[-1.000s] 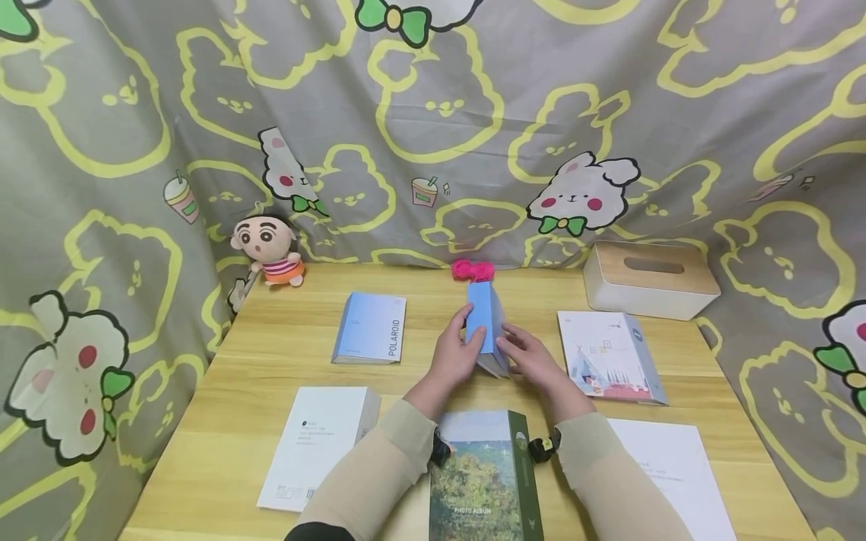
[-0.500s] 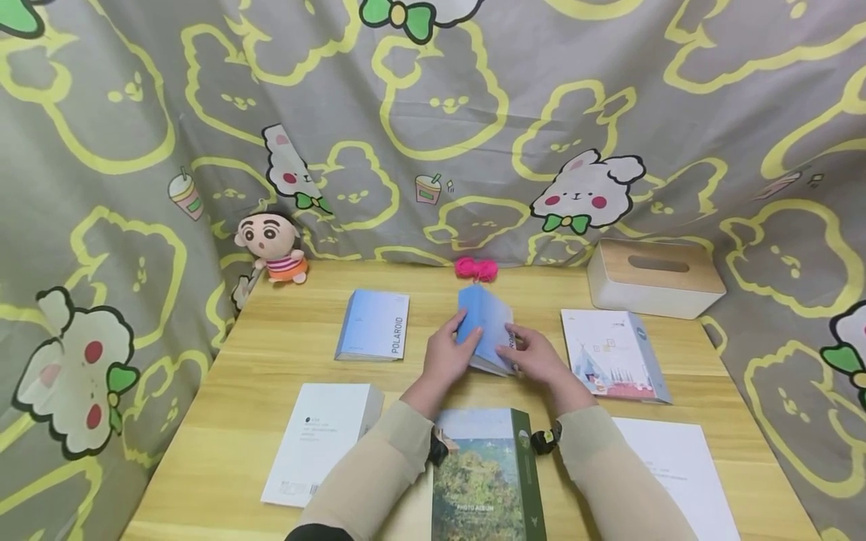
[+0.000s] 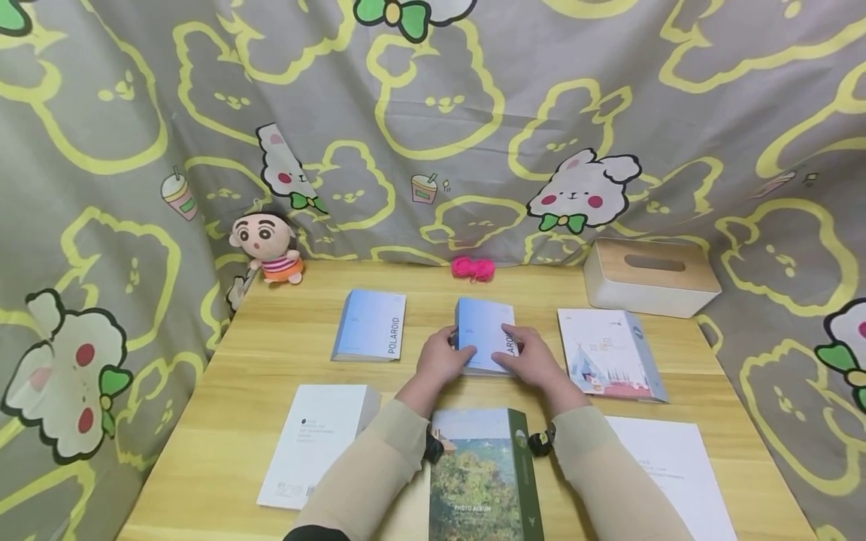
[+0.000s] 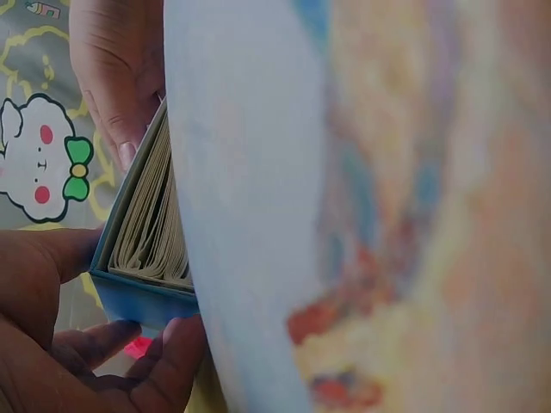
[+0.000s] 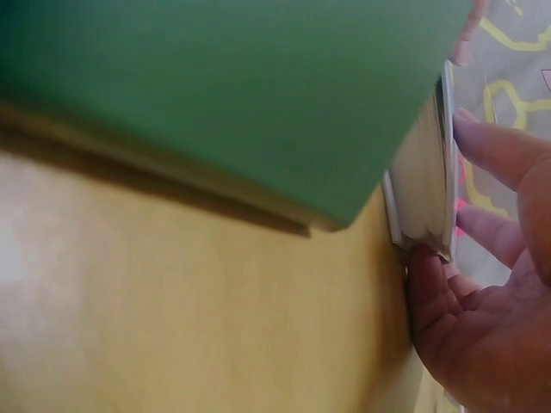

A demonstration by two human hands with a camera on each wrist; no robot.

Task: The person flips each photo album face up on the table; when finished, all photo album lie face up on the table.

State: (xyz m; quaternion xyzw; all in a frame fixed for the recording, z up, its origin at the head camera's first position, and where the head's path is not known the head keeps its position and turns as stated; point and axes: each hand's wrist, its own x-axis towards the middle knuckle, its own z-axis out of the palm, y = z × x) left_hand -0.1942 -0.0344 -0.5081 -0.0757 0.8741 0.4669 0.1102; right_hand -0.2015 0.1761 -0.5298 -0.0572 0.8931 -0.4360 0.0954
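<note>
A small blue photo album lies front cover up between my hands at the middle of the table. My left hand grips its left side, thumb over the cover; in the left wrist view the fingers curl round the blue spine. My right hand holds the opposite side, partly covering the cover's lettering. The right wrist view has the page edges at its fingers. A larger album with a painted landscape cover lies nearer, beneath my wrists, and fills much of both wrist views.
A matching blue POLAROID album lies left, an illustrated tent album right. Two white-covered books flank the forearms. Along the back are a plush doll, pink yarn and a tissue box, before a patterned curtain.
The blue album has turned from spine-up to front cover up and come down onto the table, slightly nearer. Both hands have kept hold of it and shifted along its sides.
</note>
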